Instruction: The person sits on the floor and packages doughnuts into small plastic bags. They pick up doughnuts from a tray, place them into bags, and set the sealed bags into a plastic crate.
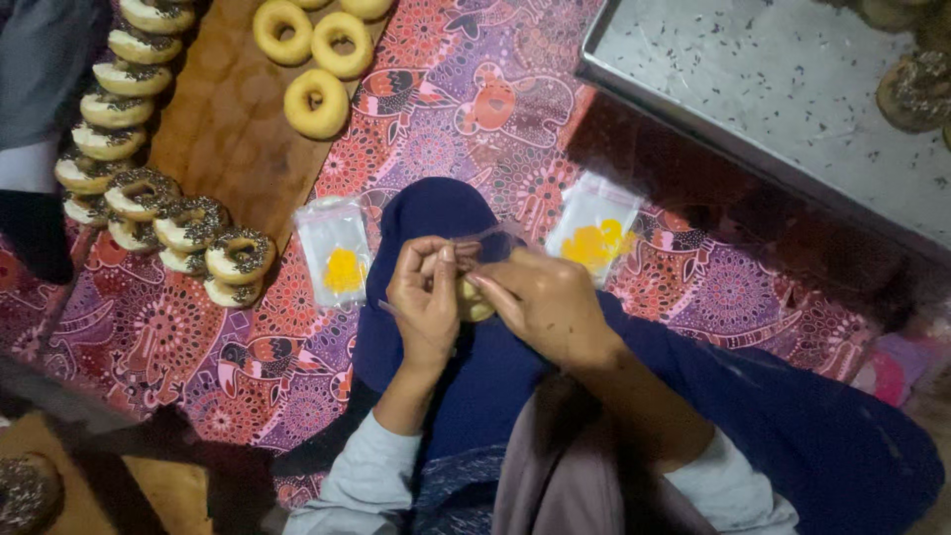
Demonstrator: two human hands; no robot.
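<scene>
Fingers of both hands pinch a clear plastic bag (485, 243) at frame centre: left hand (426, 297) and right hand (545, 302) grip its top edge, a pale doughnut (474, 302) (partly hidden) between them. Sprinkled doughnuts (149, 193) line the wooden board (228, 129) at upper left.

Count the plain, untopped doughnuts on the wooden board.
5: three whole ones on the board, two cut off by the top edge. More may lie out of frame.
</scene>
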